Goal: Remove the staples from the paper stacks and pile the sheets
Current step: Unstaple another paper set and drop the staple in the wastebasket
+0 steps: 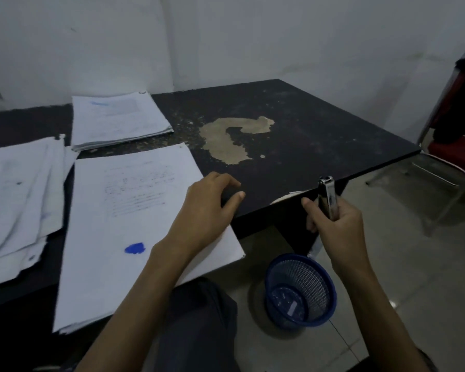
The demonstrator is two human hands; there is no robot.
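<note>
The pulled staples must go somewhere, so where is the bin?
In the head view, the blue mesh basket stands on the floor at lower right, past the table edge, below the right hand holding a metal tool.

The right half of the tabletop [320,124] lies bare from far edge to near edge, with only a flat peeled patch [226,140] on it, so a hand can cross freely there. The left half is crowded: a paper stack [124,216] overhangs the near edge, loose sheets [16,194] lie just beside it toward the left edge, and another stack [118,119] sits by the far edge, with narrow dark strips between them. Off the near edge, the right hand [338,224] gripping a metal tool [328,197] hangs above a blue mesh basket [316,275] on the floor; a red chair [452,103] stands past the right corner
</note>
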